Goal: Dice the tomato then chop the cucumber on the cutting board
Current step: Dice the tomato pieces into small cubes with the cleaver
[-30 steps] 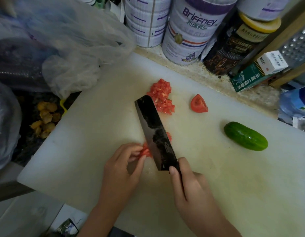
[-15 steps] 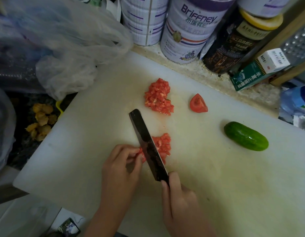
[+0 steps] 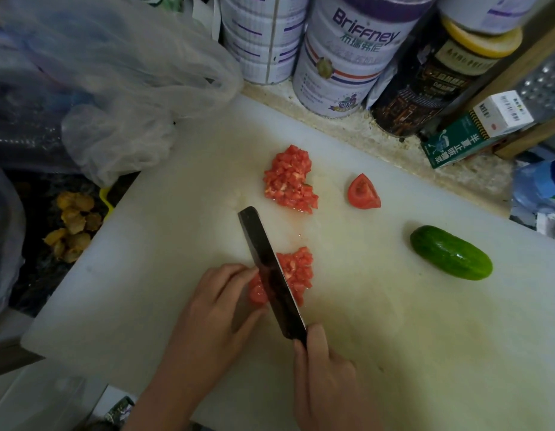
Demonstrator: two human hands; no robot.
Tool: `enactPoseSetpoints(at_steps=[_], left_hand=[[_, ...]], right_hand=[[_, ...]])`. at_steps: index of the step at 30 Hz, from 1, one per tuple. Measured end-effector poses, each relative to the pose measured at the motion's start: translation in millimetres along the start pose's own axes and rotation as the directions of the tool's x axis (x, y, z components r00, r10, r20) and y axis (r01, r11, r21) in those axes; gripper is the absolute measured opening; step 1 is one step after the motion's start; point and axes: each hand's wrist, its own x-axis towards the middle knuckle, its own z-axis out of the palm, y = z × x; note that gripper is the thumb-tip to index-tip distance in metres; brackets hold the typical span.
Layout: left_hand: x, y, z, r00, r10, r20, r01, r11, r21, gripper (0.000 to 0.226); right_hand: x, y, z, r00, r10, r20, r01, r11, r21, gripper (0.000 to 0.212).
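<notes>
A: Progress?
B: Tomato mostly diced: a far heap (image 3: 288,181) and a near heap (image 3: 296,269) of wet cubes on the white cutting board (image 3: 145,275). One glossy wedge (image 3: 363,192) uncut. Cucumber (image 3: 450,252) whole, bumpy, at the board's right.
A: Hands?
B: Left hand (image 3: 214,309) fingers (image 3: 235,272) pinch a tomato piece (image 3: 257,292) beside the dark knife (image 3: 270,269). Right hand (image 3: 326,377) fingers (image 3: 315,340) wrap its handle.

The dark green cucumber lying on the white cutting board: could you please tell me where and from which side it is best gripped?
Probably the middle of the dark green cucumber, from above, fingers and thumb across its narrow width. It lies flat and alone on the white cutting board, rounded, its long axis running diagonally.
</notes>
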Motion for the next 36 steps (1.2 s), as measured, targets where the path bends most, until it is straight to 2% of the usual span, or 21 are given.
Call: enactPoseSetpoints(at_steps=[3,7,10,12,14,16,19,22,25,27,32,36], left_hand=[[0.7,0.1,1.5,0.999,0.024,-0.037,-0.023,0.999,0.027,0.038],[0.4,0.2,2.9,0.996,0.06,-0.071,-0.056,0.997,0.053,0.035],[0.6,1.5,3.6,0.993,0.058,-0.104,-0.055,0.998,0.037,0.035],[1.7,1.9,4.1,0.992,0.041,-0.119,-0.04,0.999,0.013,0.035],[3.7,1.8,4.9,0.991,0.027,-0.135,-0.027,1.0,-0.002,0.032],[5.3,1.3,6.7,0.988,0.014,-0.153,-0.015,1.0,-0.005,0.03],[4.9,1.8,10.6,0.985,0.002,-0.17,-0.004,1.0,-0.008,0.029],[2.4,4.1,12.3,0.981,-0.033,-0.191,0.028,0.999,-0.029,0.029],[3.2,6.4,11.9,0.976,-0.083,-0.2,0.072,0.996,-0.057,0.026],[4.5,6.4,12.9,0.975,-0.093,-0.203,0.083,0.995,-0.056,0.018],[8.0,9.6,9.8,0.978,-0.147,-0.15,0.13,0.985,-0.117,0.02],[9.4,2.4,8.4,0.992,-0.056,-0.114,0.047,0.996,-0.079,0.019]], right_hand=[[-1.0,-1.9,-2.8,0.999,-0.024,0.021,0.024,1.0,0.007,0.017],[-2.6,-2.8,0.9,0.999,-0.029,0.03,0.029,1.0,0.005,0.017],[-4.6,-5.4,8.2,0.999,-0.037,-0.005,0.036,0.988,-0.152,0.016],[-3.5,-9.3,8.5,0.997,-0.045,0.062,0.06,0.966,-0.252,0.043],[2.1,-11.9,7.8,0.997,-0.056,0.061,0.071,0.953,-0.293,0.064],[13.0,-14.3,5.6,0.994,-0.109,0.018,0.11,0.958,-0.265,0.067],[33.2,-20.4,4.0,0.976,-0.213,-0.045,0.205,0.968,-0.145,0.047],[34.2,-17.1,4.6,0.981,-0.192,-0.037,0.192,0.981,-0.008,0.018],[8.4,-4.5,2.0,0.989,-0.134,0.056,0.124,0.981,0.15,0.026],[-4.8,1.8,-2.3,0.991,-0.093,0.097,0.074,0.98,0.185,0.031],[20.3,-2.9,2.1,0.993,-0.121,0.015,0.118,0.984,0.134,0.024],[37.3,-13.2,2.2,0.988,-0.154,-0.007,0.154,0.982,0.107,0.03]])
